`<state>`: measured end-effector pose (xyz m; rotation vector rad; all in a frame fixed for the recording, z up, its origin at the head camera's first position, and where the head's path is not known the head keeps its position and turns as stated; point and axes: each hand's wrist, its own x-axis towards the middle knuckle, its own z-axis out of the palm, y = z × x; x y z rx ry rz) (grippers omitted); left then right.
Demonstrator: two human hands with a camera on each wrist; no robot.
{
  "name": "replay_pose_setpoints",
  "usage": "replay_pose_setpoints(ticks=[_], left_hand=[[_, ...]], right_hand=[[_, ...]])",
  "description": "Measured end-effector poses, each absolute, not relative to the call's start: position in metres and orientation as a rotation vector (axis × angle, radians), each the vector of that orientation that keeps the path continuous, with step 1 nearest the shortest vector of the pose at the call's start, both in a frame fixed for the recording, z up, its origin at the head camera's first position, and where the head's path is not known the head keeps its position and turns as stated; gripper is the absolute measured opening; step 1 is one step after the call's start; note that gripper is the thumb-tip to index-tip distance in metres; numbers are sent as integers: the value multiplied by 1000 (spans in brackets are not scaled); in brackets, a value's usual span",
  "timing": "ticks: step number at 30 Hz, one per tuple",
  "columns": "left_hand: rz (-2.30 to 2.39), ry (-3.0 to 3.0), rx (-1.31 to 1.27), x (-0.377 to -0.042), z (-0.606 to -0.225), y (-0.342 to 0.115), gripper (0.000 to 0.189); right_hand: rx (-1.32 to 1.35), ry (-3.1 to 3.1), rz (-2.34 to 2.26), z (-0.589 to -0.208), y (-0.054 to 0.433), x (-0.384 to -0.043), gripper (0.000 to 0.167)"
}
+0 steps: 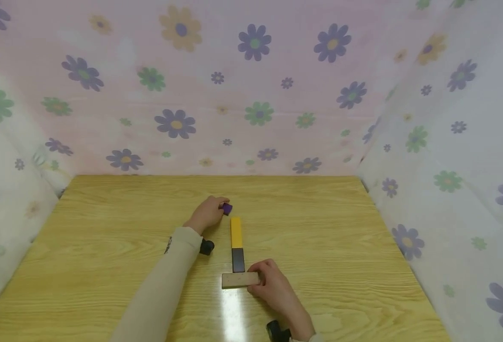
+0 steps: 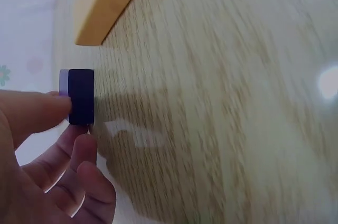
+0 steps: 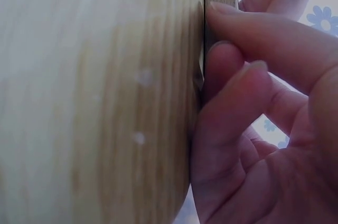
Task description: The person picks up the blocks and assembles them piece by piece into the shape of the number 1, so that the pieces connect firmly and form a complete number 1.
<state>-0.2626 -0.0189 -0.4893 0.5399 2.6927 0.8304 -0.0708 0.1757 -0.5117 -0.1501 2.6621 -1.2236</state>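
My left hand (image 1: 207, 213) pinches a small purple block (image 1: 227, 209) between thumb and fingers, close over the far part of the table. Just nearer than it lies a long yellow block (image 1: 236, 232), its end also visible in the left wrist view as a yellow block (image 2: 108, 5). A black block (image 1: 238, 260) follows in line with the yellow one. Crosswise at the near end of that line is a pale wooden block (image 1: 237, 280). Its right end is gripped by my right hand (image 1: 272, 286), thumb on the near side and fingers on the far side.
The wood-grain table (image 1: 341, 237) reaches back to a flowered cloth (image 1: 217, 95) hanging behind it and along both sides. Black wrist devices, one a left wrist camera (image 1: 207, 247), sit on both wrists. A bright reflection shines on the tabletop below the wooden block.
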Motion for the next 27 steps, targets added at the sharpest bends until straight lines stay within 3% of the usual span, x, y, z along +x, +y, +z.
replay_pose_setpoints(ticks=[27], left_hand=[[914,2614,604,-265,-495,4,32]], right_hand=[[-145,2670,-1203,-514,175,-72,29]])
